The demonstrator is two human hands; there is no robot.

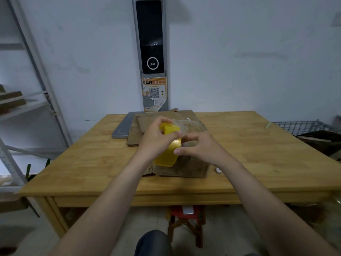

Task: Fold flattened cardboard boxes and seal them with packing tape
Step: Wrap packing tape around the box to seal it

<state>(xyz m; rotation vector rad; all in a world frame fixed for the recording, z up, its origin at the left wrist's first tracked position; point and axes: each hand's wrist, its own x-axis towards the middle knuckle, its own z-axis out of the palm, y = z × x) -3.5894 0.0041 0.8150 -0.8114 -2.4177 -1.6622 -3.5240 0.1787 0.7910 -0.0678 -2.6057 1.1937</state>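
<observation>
Packing tape roll (167, 156), bright yellow, is hovering just over the cardboard box (186, 165), which is sitting mid-counter, a little toward the near edge of the counter (258, 145). Left hand (156, 139) is gripping the roll, its fingers (178, 134) curling tight over the upper rim, and I'd say it's being kept right above the box so a strip can drop straight onto the flaps. Right hand (199, 145) is working at the roll's outer face, thumb and forefinger nearly closed in a pinch, likely picking for the loose end. Whether that end is lifting yet, I cannot tell, as the spot is blurring. So the sealing step is only getting started by the look of it.

Behind the box, flattened cardboard (134, 134) is lying stacked at the far edge, within reach for the next fold. A grey panel (120, 129) is lying beside that stack on its left. Off the right edge, a wire basket (302, 126) is showing.
</observation>
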